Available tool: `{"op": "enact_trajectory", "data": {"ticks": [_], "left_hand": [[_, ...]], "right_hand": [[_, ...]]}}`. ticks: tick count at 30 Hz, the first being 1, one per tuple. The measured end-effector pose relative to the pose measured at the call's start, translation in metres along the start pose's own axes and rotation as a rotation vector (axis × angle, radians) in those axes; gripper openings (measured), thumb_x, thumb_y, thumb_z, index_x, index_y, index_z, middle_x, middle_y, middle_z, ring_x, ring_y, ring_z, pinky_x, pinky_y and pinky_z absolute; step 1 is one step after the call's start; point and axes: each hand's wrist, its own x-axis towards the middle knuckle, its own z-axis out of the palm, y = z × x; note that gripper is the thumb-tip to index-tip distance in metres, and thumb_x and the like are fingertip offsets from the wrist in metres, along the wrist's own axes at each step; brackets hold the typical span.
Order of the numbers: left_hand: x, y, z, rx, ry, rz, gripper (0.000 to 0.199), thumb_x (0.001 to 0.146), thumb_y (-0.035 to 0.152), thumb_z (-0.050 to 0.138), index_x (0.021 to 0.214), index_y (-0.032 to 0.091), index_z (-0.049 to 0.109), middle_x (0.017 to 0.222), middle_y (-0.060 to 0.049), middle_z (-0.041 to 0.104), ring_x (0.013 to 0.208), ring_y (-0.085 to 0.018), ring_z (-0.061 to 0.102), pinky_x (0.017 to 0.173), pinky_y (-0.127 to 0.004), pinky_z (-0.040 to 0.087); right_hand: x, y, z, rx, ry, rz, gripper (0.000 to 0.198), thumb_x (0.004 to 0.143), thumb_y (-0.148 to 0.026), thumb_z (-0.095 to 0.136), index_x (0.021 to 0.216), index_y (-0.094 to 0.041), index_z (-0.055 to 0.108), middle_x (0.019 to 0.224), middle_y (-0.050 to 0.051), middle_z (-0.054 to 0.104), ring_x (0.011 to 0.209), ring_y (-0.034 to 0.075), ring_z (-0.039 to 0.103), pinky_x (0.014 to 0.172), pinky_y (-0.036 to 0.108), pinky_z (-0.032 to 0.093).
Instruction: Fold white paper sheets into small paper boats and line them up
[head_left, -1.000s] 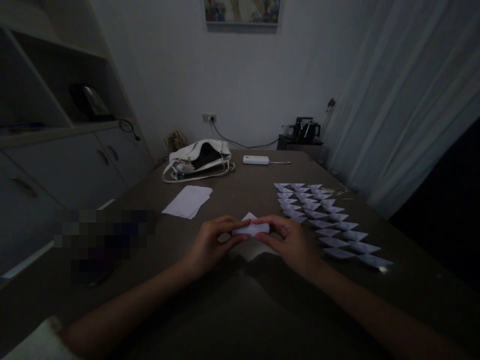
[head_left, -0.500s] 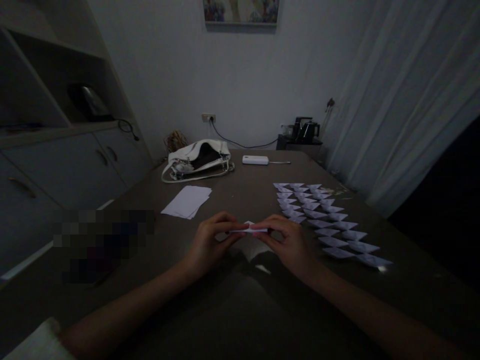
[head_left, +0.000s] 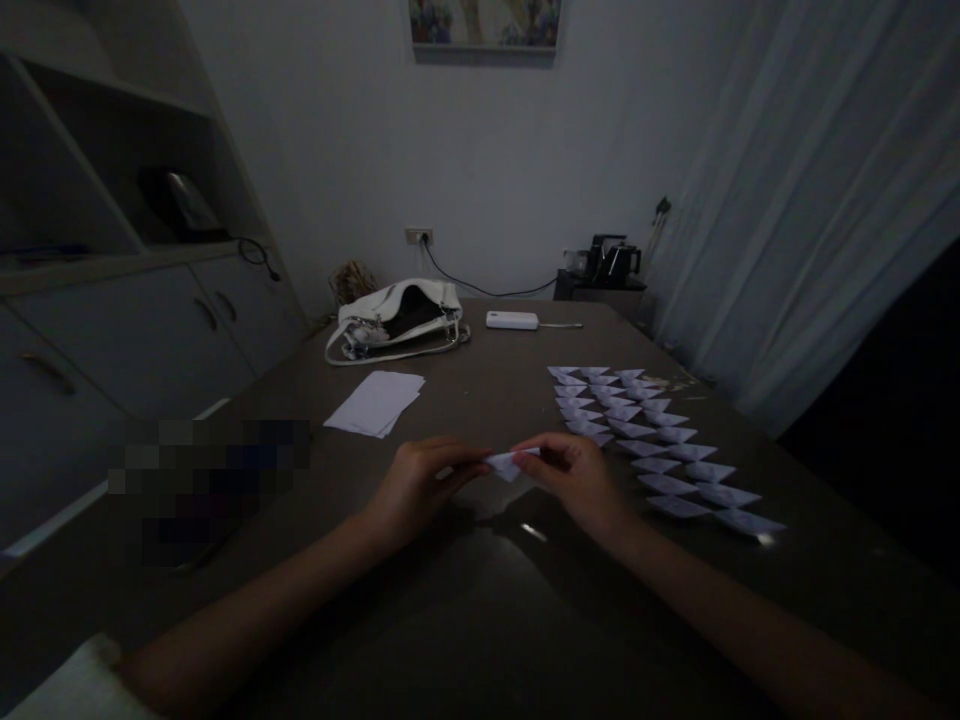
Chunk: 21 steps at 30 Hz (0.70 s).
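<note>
A small folded white paper (head_left: 507, 465) is held above the table between my two hands, a pointed corner hanging downward. My left hand (head_left: 429, 487) pinches its left end between thumb and fingers. On the other end, my right hand (head_left: 574, 484) is closed, thumb in front and fingers behind. Several folded paper boats (head_left: 660, 465) stand in rows to the right of my right hand. Beyond my left hand lies a stack of white paper sheets (head_left: 375, 403).
At the table's far side sit a white handbag (head_left: 405, 318) and a white power bank (head_left: 512, 320) with a short cable. A blurred-out patch (head_left: 217, 490) covers something at the left. Further back, a black kettle (head_left: 621, 262) stands by the wall.
The folded paper has tipped, so that its point now hangs down and more of its face shows. My right hand has shifted its grip slightly; the boats and sheets stay put.
</note>
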Motion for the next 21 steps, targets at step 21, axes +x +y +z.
{"op": "enact_trajectory", "data": {"ticks": [21], "left_hand": [[0.0037, 0.0043, -0.0010, -0.342, -0.242, -0.426, 0.027, 0.082, 0.034, 0.058, 0.096, 0.014, 0.070, 0.078, -0.005, 0.072, 0.069, -0.016, 0.065, 0.063, -0.023, 0.049]], "right_hand": [[0.0005, -0.0020, -0.0012, 0.090, -0.032, 0.116, 0.022, 0.071, -0.036, 0.067, 0.078, -0.015, 0.068, 0.069, 0.003, 0.066, 0.060, 0.012, 0.058, 0.054, 0.022, 0.043]]}}
